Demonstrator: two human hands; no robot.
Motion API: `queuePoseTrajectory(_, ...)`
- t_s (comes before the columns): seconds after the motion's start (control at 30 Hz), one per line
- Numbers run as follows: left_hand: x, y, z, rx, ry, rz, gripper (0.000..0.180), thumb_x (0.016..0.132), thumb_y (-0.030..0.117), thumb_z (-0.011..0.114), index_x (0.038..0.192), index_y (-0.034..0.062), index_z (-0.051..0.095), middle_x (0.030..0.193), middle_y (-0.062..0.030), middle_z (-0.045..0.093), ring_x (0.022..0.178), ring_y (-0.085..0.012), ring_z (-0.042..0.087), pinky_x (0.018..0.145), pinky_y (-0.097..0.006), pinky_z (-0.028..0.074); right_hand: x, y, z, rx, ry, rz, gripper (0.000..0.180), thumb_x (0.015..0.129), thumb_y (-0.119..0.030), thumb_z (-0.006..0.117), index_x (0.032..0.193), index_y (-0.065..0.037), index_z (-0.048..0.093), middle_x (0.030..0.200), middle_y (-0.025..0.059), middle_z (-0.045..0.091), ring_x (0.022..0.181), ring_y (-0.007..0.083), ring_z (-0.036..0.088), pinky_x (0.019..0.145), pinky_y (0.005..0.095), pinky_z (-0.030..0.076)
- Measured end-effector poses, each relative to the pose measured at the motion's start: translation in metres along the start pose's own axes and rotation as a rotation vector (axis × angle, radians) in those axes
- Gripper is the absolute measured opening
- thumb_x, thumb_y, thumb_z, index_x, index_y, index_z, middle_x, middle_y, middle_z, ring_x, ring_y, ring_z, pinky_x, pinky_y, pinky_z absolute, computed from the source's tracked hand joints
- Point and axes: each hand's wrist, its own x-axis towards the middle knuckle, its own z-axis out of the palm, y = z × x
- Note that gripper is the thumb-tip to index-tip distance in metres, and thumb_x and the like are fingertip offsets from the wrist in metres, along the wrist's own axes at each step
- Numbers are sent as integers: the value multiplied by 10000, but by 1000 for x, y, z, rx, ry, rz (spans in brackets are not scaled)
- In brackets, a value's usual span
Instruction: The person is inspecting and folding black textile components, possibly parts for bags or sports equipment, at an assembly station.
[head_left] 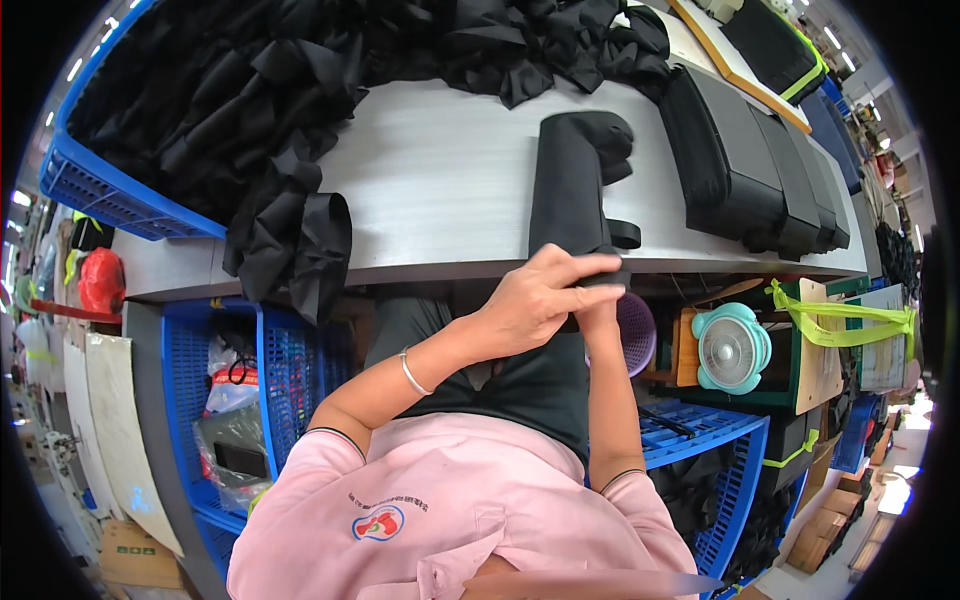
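Pink short-sleeved shirt: nearest my camera, on the wearer I view remotely.
Left hand: crosses over the right, fingers extended rightward; I cannot tell whether it grips cloth.
Right hand: partly hidden beneath the left — its hold I cannot tell.
Black fabric piece: lies lengthwise on the pale worktable, far end folded over, a small black loop at its right side, near end at the hands by the front edge.
Black fabric heap: fills the blue crate, left.
Black folded stack: right.
Turquoise fan: below tabletop level, right.
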Motion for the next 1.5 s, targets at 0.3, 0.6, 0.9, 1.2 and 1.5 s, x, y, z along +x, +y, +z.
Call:
queuePoseTrajectory(0.3, -39, 20, 19, 29, 320, -207, 872, 676, 35, 722, 1494, 22, 419, 1587, -210, 322, 1415, -389, 357, 1151, -468, 305, -1, -35, -20, 1264, 396, 463, 484, 995, -287, 626, 1381, -17, 516, 1253, 112, 646, 1088, 238, 664, 899, 389, 585)
queuePoseTrajectory(0.6, -12, 25, 33, -62, 514, -293, 703, 715, -196, 622, 1346, 114, 620, 1336, -86, 522, 974, -170, 595, 675, -259, 508, -8, -38, -20, 1421, 429, 380, 435, 969, -288, 642, 1296, -9, 581, 1185, 129, 671, 1014, 239, 690, 851, 370, 608)
queuePoseTrajectory(0.9, -19, 30, 42, -153, 505, -317, 728, 712, -227, 585, 1357, 110, 624, 1313, -87, 521, 907, -135, 610, 675, -229, 534, -10, -14, 3, 1676, 246, 155, 340, 965, -275, 621, 1189, -19, 629, 1076, 109, 683, 913, 223, 687, 766, 331, 600)
queuePoseTrajectory(1.2, -27, 29, 42, -231, 522, -325, 723, 750, -172, 588, 1425, 85, 571, 1377, -100, 489, 1012, -178, 599, 750, -252, 539, -6, -16, 14, 1582, 335, 368, 352, 995, -305, 572, 1217, -34, 599, 1108, 106, 668, 950, 243, 667, 805, 365, 585)
queuePoseTrajectory(1.5, -50, -5, 30, -102, 582, -504, 442, 957, -37, 517, 1379, 47, 621, 1088, -61, 713, 810, -82, 596, 807, -252, 532, -7, 18, 40, 1136, 519, 332, 478, 1026, -212, 575, 1443, -20, 441, 1408, 123, 523, 1249, 244, 541, 1066, 392, 467)
